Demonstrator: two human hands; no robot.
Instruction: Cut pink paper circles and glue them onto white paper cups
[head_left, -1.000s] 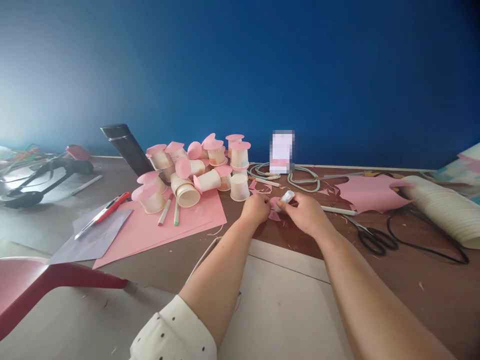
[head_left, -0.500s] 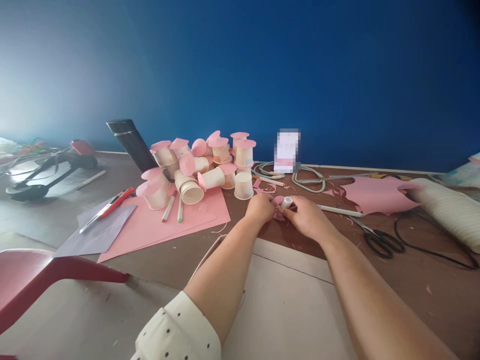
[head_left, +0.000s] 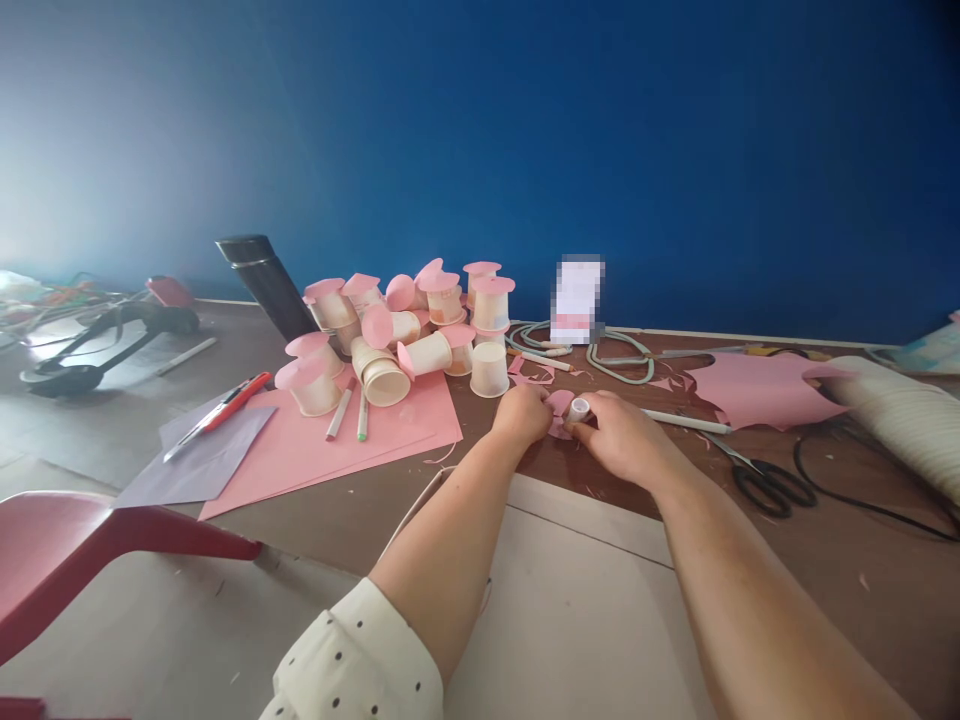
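My left hand point(head_left: 523, 412) is closed, pinching the edge of a small pink paper circle point(head_left: 558, 404) on the brown table point(head_left: 825, 560). My right hand point(head_left: 622, 437) grips a small white tube point(head_left: 578, 408), probably a glue stick, with its tip pressed down on that circle. A lone paper cup point(head_left: 489, 369) stands just beyond my left hand. Behind it lies a heap of paper cups with pink paper lids point(head_left: 397, 325).
Pink paper sheets point(head_left: 330, 445) with markers and a red cutter point(head_left: 225, 405) lie at left. Black scissors point(head_left: 765, 482), a cut pink sheet point(head_left: 750, 388), a sleeve of stacked cups point(head_left: 896, 410) and cables lie at right. A black flask point(head_left: 266, 285) leans at the back; a red chair point(head_left: 82, 550) is near left.
My right hand has tipped the white tube from lying sideways to standing tip-down on the pink circle. Both hands stay close together on the circle.
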